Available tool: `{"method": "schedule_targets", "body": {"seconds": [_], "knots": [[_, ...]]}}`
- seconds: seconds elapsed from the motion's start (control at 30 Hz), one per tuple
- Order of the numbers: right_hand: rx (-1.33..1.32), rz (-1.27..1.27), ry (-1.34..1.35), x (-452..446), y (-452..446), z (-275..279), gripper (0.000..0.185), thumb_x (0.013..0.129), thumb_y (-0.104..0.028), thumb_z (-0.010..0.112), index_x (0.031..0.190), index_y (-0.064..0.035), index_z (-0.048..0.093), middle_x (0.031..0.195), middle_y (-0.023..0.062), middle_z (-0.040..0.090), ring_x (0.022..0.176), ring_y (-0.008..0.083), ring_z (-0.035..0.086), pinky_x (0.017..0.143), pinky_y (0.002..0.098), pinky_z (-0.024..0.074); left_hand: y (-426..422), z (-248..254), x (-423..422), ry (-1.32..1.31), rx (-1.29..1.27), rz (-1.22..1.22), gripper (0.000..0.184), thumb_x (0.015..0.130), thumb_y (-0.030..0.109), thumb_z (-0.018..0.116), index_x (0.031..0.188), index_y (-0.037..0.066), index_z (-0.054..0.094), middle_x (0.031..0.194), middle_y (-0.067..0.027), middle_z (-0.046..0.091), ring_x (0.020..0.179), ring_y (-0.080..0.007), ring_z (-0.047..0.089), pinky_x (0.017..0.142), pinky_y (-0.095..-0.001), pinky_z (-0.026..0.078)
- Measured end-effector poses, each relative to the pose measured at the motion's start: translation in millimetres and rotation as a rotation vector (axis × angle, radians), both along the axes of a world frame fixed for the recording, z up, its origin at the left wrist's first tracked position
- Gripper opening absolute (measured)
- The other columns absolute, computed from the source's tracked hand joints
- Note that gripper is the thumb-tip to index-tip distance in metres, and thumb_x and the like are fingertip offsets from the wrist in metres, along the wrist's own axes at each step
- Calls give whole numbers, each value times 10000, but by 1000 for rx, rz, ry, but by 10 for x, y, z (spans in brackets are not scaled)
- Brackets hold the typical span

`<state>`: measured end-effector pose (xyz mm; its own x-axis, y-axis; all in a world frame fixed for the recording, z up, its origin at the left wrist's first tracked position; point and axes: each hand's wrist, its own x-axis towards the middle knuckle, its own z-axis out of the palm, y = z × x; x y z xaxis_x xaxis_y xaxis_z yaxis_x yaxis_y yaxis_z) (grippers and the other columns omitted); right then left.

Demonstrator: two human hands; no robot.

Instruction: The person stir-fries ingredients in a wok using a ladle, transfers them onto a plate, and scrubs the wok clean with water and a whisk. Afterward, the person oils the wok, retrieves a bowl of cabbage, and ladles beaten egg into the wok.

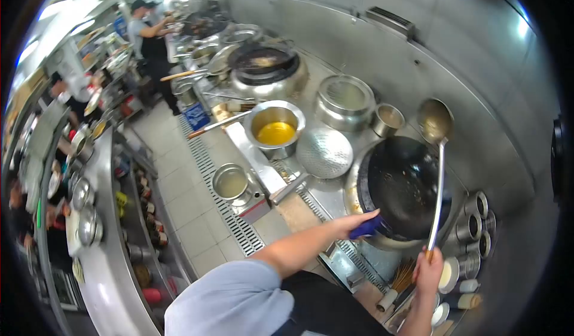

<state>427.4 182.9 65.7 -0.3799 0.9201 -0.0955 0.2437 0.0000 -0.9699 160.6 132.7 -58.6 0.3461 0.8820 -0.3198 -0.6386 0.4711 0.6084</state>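
Observation:
My right hand (429, 269) is wrapped round the wooden end of a long-handled ladle (441, 174), whose bowl is raised over the far rim of a black wok (403, 186). My left hand (360, 222) is at the near left edge of the wok, closed on a dark blue cloth (368, 227) pressed against the rim; the fingers are partly hidden. A thin film and a few specks show inside the wok, which sits on a round burner. Left of it lies a perforated strainer (324, 153).
A pot of yellow oil (276, 134) stands beyond the strainer, with a lidded steel pot (344, 101) beside it. Several seasoning containers (472, 228) line the right side. A bamboo brush (402, 279) is near my right forearm. A co-worker (150, 49) stands at the far stoves.

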Motion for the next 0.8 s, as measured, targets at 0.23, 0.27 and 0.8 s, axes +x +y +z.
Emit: {"method": "schedule_targets", "body": {"seconds": [0.23,0.27,0.8], "knots": [[182,84,-431,-1079,1147,1049,156,835,-70,526,986,-30,527,585,10,469,362,95,413,330,252,335,-922,-293,-831,1559,-40,215,458,775,261,656,1140,28,508,963,-226,620,903,-366,612,776,-429,490],[241,139,-499,-1239,1498,979,146,817,-75,530,953,-24,524,583,22,471,369,113,433,338,269,343,-979,-303,-908,1680,-49,186,416,786,241,638,1123,36,508,952,-219,620,900,-366,613,766,-436,492],[-214,249,-327,-3161,3290,-219,199,754,-74,515,579,-98,423,490,15,413,379,116,418,327,227,319,-1055,-475,-965,1986,-7,-32,318,808,234,533,1089,101,602,1167,-225,482,1085,-345,499,820,-419,431]]}}
